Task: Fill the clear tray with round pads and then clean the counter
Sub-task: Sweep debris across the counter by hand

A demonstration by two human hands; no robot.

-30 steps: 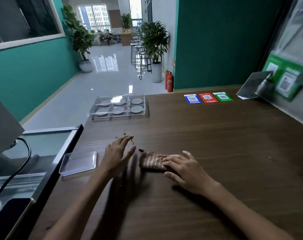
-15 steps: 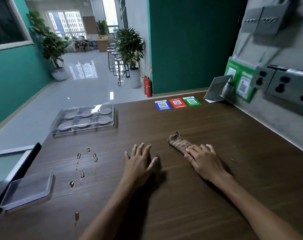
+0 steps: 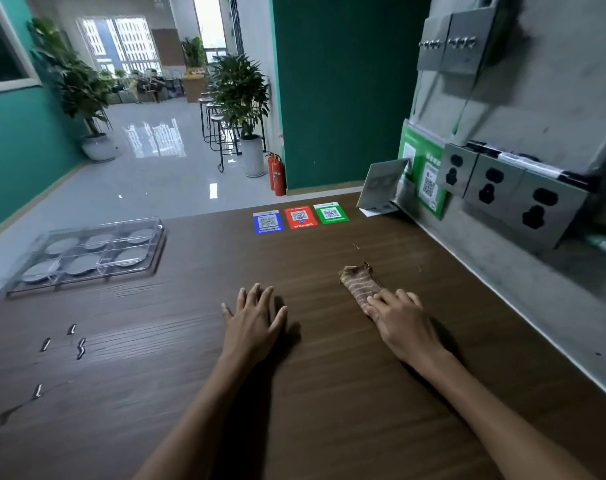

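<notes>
Both forearms are showing bare up to the frame edge, no sleeves. Left hand (image 3: 254, 318) and right hand (image 3: 403, 320) are wearing no gloves, rings or watch.

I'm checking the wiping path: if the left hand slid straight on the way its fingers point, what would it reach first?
Bare brown wooden counter lies ahead of the left hand; the blue QR card near the far edge looks first in line, though depth is uncertain.

QR cards (image 3: 300, 217), wall sockets (image 3: 513, 190), fire extinguishers (image 3: 277, 174)
</notes>
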